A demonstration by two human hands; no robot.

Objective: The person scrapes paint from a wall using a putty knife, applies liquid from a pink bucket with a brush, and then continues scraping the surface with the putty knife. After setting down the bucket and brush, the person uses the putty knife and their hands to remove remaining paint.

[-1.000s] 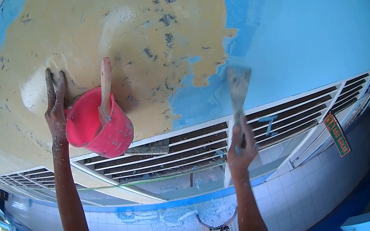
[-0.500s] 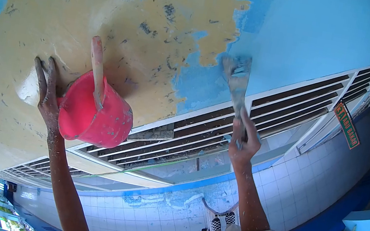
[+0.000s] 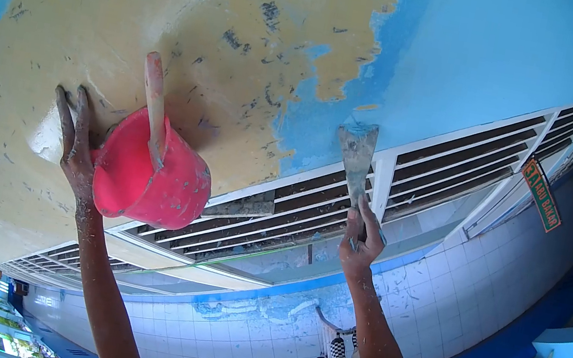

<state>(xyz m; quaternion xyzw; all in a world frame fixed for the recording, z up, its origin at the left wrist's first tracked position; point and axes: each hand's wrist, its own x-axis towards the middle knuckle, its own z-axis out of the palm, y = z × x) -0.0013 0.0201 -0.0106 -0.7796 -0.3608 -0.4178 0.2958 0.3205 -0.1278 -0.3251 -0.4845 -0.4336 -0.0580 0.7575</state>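
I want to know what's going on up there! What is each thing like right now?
left hand: flat against the ceiling, holding the bucket.
red bucket: tilted, a stick poking out.
right hand: shut on the scraper.
scraper: blade raised, smeared with blue.
ceiling: partly blue, partly scraped to tan.
vent slats: open.

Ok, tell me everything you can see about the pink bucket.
The pink bucket looks like plastic, round, smeared with pale filler. It is tilted, its open mouth facing up and left toward the ceiling. A stick with a reddish upper end pokes out of it. The left hand holds it up at its rim, fingers spread against the ceiling. It is apart from the scraper.
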